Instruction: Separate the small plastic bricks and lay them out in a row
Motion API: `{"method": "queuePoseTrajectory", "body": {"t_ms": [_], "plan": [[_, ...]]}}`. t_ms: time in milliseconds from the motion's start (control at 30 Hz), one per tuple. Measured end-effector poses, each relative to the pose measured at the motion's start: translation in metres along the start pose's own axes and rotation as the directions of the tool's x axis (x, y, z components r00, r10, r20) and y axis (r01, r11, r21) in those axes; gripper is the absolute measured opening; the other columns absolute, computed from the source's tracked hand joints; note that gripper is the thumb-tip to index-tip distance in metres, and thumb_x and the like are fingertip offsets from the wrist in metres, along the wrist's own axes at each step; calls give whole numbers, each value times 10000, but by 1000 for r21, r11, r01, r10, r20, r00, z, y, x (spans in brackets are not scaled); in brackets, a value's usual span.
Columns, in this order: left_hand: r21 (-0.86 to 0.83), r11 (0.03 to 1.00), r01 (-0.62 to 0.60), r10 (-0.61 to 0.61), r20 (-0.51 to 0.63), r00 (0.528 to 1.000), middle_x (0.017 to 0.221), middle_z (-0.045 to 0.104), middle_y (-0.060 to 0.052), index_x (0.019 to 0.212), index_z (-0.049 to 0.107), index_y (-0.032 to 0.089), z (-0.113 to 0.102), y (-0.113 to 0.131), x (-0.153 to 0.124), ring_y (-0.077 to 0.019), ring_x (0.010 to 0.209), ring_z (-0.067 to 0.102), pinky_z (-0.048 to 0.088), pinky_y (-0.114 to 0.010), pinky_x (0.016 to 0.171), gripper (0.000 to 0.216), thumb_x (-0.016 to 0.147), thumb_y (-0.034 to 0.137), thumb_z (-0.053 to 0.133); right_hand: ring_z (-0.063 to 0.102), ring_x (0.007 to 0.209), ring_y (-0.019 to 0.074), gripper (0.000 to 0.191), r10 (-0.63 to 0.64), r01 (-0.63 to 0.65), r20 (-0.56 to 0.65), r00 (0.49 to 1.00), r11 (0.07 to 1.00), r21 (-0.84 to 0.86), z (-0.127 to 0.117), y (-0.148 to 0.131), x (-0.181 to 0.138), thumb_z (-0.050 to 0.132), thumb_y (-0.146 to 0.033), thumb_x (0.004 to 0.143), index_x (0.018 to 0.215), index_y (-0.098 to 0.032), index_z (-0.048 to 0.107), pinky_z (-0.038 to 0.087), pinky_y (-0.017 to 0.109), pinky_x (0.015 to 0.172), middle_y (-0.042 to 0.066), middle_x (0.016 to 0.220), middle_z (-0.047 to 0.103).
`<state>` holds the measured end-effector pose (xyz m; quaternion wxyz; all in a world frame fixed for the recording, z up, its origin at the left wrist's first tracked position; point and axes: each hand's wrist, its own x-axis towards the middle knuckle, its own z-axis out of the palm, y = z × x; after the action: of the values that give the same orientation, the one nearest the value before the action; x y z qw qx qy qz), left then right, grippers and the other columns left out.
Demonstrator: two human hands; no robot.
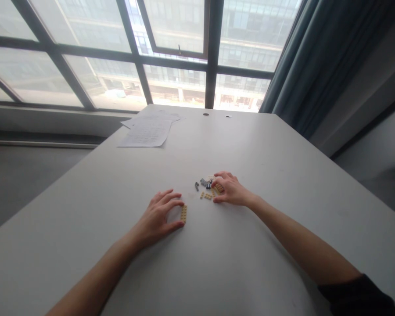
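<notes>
My left hand [159, 215] rests on the white table [250, 149], its thumb and fingers pinched on a tan studded plate [183, 213] that lies flat. My right hand [230, 188] is curled over a small pile of toy bricks, fingers closed on a tan brick [218, 187]. Beside that hand lie small grey pieces [204, 182], a dark piece [196, 185] and a thin tan strip [206, 195].
Sheets of printed paper [148, 131] lie at the table's far left corner. Two small round marks [206, 114] sit near the far edge. A large window and a grey curtain [316, 57] stand behind the table.
</notes>
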<state>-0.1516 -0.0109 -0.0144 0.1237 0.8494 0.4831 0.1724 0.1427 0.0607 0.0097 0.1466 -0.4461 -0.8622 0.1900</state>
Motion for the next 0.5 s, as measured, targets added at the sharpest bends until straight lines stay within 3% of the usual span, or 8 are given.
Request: {"method": "queuePoseTrajectory", "body": {"t_ms": [500], "plan": [[10, 1000, -14, 14, 5, 1000, 1335, 526, -68, 1127, 607, 289, 1, -4, 0, -324, 1338, 336, 229, -574, 1101, 429, 765, 517, 638, 343, 1299, 312, 417, -16, 15, 40, 999, 999, 41, 0, 3, 2, 813, -357, 637, 1010, -247, 663, 271, 534, 1042, 107, 1356, 459]]}}
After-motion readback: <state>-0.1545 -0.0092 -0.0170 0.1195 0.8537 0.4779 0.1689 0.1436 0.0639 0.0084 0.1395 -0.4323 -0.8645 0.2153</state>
